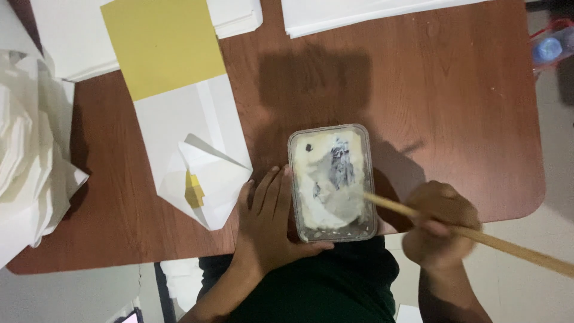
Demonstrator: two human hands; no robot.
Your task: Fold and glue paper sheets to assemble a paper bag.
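Left hand (267, 221): lying flat against the left side of the plastic tub (332, 182), fingers spread and pointing up the table, thumb curling along the tub's near edge; it is bracing the tub rather than closing round it.
Right hand (439, 224): sitting just off the table's near right edge, fingers clamped round a wooden stick (478, 237).
Wooden stick: slanting from lower right up to the left, its tip reaching over the tub's right rim and dipping into the paste.
Plastic tub: a clear, rectangular container with rounded corners, standing upright at the near edge of the table, between the two hands.
Paste (332, 179): whitish, smeared across the inside of the tub, with a grey, darker patch showing towards the middle and top.
Table (454, 101): reddish-brown wood grain with a rounded corner at the right, carrying everything here.
Folded paper (200, 164): a white sheet lying just left of the left hand, with a corner turned in and a small yellow patch showing in the fold.
Yellow sheet (161, 45): lying flat at the top left, overlapping the upper end of the white folded paper.
White sheets (353, 15): stacked along the far edge of the table, well apart from the tub.
Crumpled paper (30, 149): a loose white heap hanging over the table's left edge.
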